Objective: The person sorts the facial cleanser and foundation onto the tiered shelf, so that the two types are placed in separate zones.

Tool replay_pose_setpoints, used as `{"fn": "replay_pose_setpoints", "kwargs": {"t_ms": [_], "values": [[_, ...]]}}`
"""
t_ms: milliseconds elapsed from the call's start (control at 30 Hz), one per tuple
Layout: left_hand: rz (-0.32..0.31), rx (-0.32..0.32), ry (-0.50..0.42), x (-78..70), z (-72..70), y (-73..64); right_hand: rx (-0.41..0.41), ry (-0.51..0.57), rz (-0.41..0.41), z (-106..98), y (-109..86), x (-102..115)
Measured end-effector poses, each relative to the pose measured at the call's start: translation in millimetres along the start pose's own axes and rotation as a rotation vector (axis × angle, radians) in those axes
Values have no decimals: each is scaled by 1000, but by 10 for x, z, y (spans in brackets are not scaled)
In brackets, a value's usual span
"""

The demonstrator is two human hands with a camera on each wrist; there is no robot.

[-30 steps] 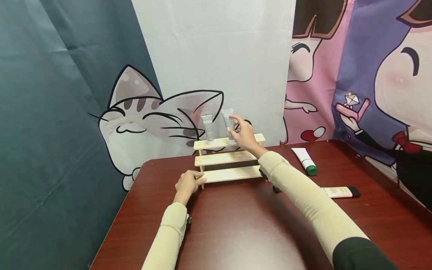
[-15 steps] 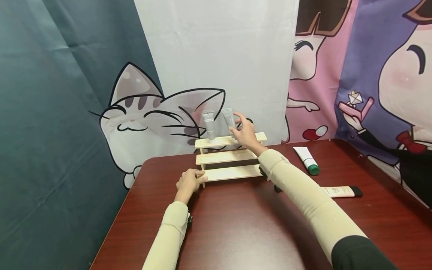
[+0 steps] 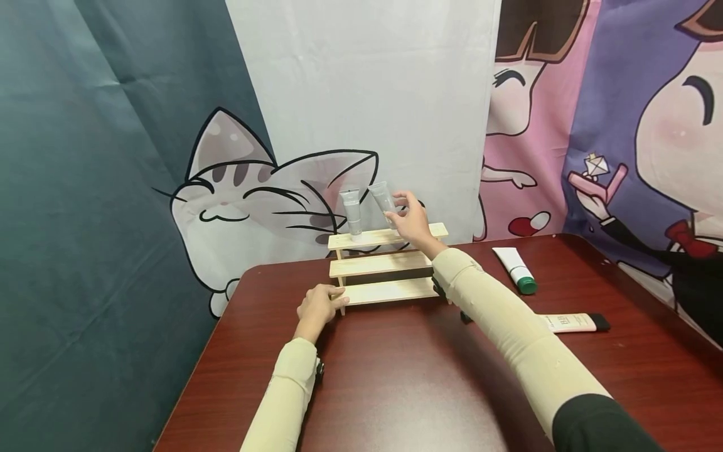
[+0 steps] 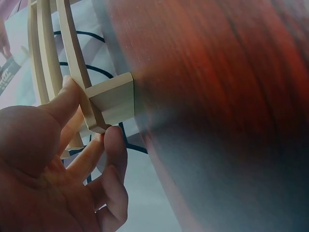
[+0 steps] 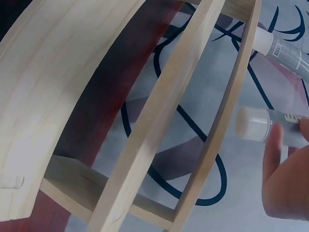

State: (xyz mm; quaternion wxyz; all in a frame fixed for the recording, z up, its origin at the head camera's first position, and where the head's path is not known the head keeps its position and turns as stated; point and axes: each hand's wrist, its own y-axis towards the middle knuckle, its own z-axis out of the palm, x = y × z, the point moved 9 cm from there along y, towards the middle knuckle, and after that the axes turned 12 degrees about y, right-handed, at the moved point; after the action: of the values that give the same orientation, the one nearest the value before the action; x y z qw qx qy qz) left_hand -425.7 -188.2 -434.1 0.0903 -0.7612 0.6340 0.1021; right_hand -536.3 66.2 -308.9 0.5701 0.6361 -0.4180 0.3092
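My right hand (image 3: 413,220) pinches a translucent grey squeeze tube (image 3: 382,198) between thumb and fingers at the top tier of a three-step wooden display rack (image 3: 390,292). This tube leans, its crimped end toward the left. Its white cap (image 5: 253,124) shows apart from the rack's edge in the right wrist view. A similar squeeze tube (image 3: 353,213) stands cap-down on the left part of the top tier. My left hand (image 3: 317,304) grips the left end of the rack's lowest step, with the thumb (image 4: 67,99) against the wood in the left wrist view.
On the right of the brown table (image 3: 395,376) lie a white tube with a green cap (image 3: 516,269) and a pale tube with a black cap (image 3: 570,322). A small black end (image 3: 465,317) shows beside my right sleeve. A printed cartoon curtain (image 3: 373,94) hangs behind.
The tube in my right hand has gone from nearly upright to leaning, its crimped end tipping left. The left hand keeps its hold on the rack. The head view has shifted slightly.
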Motion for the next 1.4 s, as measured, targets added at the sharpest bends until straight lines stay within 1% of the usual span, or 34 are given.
{"fn": "replay_pose_setpoints", "kwargs": {"t_ms": [233, 467, 667, 833, 967, 1133, 1400], "values": [[-3, -6, -8, 8, 20, -12, 3, 44, 27, 2, 5, -83], [-2, -4, -8, 9, 24, -4, 16, 99, 34, 31, 19, -90], [-2, -4, -11, 13, 21, 4, 24, 120, 34, 33, 19, -84], [-13, -4, -9, 22, 11, 9, 37, 151, 69, 35, 23, -112], [-11, -5, -5, 12, -2, 5, 44, 147, 85, 38, 28, -113], [-6, -12, -2, 4, -27, 1, 42, 146, 85, 37, 37, -115], [-1, -2, 15, -7, -6, 4, 61, 129, 80, 28, 19, -136]]}}
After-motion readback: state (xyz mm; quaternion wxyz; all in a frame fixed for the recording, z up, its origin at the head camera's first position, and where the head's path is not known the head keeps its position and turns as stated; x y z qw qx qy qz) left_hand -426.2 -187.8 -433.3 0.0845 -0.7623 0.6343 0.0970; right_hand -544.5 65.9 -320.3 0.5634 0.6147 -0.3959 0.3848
